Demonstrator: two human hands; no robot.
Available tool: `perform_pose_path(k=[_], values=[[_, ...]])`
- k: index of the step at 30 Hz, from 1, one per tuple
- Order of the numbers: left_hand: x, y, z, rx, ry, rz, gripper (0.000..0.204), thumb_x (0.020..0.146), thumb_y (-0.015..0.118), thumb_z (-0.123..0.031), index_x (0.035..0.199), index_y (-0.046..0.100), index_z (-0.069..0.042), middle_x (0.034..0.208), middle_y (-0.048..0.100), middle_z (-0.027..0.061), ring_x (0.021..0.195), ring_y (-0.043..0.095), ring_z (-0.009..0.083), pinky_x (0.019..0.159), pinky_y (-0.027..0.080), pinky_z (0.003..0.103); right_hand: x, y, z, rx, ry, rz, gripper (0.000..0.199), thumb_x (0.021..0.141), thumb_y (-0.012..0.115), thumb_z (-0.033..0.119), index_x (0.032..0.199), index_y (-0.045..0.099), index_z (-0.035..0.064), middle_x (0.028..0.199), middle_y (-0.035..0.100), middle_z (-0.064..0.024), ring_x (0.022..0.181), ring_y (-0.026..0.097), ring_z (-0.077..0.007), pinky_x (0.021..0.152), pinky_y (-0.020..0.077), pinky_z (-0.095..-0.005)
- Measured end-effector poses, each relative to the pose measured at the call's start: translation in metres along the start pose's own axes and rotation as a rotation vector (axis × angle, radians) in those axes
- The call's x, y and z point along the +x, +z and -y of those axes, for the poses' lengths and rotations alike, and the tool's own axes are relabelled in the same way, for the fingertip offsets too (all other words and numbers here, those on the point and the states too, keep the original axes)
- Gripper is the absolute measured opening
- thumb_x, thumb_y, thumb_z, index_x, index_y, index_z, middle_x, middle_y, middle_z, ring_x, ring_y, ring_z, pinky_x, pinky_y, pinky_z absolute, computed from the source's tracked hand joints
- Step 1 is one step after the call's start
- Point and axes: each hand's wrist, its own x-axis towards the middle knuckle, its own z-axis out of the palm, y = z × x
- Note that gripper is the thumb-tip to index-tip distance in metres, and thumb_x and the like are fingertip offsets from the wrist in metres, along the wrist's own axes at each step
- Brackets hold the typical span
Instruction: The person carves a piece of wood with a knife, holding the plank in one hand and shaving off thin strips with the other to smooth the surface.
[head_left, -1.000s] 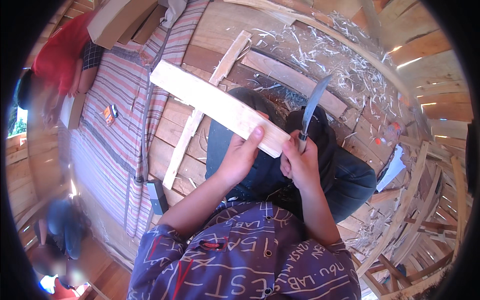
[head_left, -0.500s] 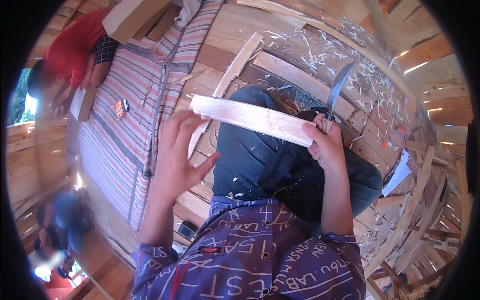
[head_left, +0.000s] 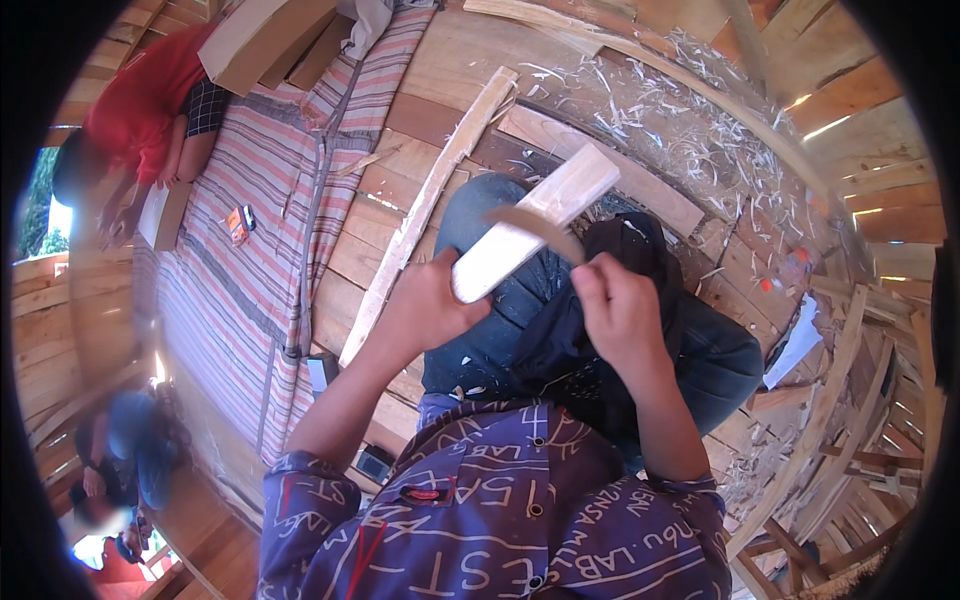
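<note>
A pale, flat piece of wood (head_left: 500,257) slants over my lap, its far end up and to the right. Its near end is gripped by my left hand (head_left: 437,305), the fingers closed round the edge. My right hand (head_left: 620,305) is closed on the handle of a knife (head_left: 537,228), the handle itself mostly hidden in the fist. The curved blade, smeared by motion, crosses over the middle of the wood; whether it touches the surface I cannot tell. Dark cloth (head_left: 560,345) lies across my lap beneath the right hand.
Thin shavings (head_left: 700,110) litter the wooden floor ahead and right. A long strip of wood (head_left: 430,210) and a short plank (head_left: 640,180) lie in front. On the left, a person in red (head_left: 150,100) sits by a striped mat (head_left: 240,260); another person (head_left: 135,450) is lower left.
My left hand has taken hold of the wood, which has swung from nearly level to a steep slant. My right hand has let go of it and brought the knife blade across it.
</note>
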Motion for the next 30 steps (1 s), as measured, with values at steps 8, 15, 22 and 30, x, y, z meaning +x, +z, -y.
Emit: perform_pose_path(k=[8,15,22,30], values=[[-0.013,0.017,-0.015,-0.036,-0.051,-0.117,0.039,0.071,0.072,-0.023,0.100,0.060,0.001,0.074,0.065,0.0247,0.074,0.066,0.0420,0.067,0.054,0.044,0.018,0.023,-0.033,-0.484,-0.343,0.073,0.048,0.088,0.062,0.050,0.066,0.055,0.0076,0.054,0.058,-0.0113,0.049,0.061,-0.0305,0.045,0.0481,-0.0404],[-0.013,0.027,-0.019,-0.061,-0.109,-0.089,0.039,0.071,0.072,-0.022,0.094,0.054,0.005,0.074,0.062,0.0268,0.075,0.065,0.0438,0.068,0.050,0.043,0.074,-0.014,-0.068,-0.597,-0.130,-0.084,0.048,0.086,0.066,0.047,0.067,0.055,0.0036,0.057,0.056,-0.0141,0.055,0.060,-0.0343,0.051,0.0453,-0.0437],[-0.012,0.025,-0.011,-0.129,-0.092,-0.083,0.044,0.070,0.069,-0.019,0.104,0.055,0.006,0.082,0.064,0.0277,0.081,0.067,0.0393,0.074,0.051,0.042,0.052,-0.007,-0.038,-0.551,-0.189,-0.022,0.050,0.085,0.065,0.050,0.065,0.054,0.0058,0.056,0.056,-0.0113,0.053,0.060,-0.0319,0.050,0.0469,-0.0417],[-0.007,0.023,-0.015,-0.145,-0.093,-0.060,0.040,0.068,0.068,-0.021,0.097,0.056,0.004,0.081,0.064,0.0293,0.082,0.065,0.0439,0.072,0.051,0.045,0.099,-0.020,-0.073,-0.687,-0.450,-0.148,0.055,0.080,0.063,0.061,0.062,0.056,0.0091,0.055,0.059,-0.0080,0.050,0.062,-0.0265,0.044,0.0480,-0.0382]])
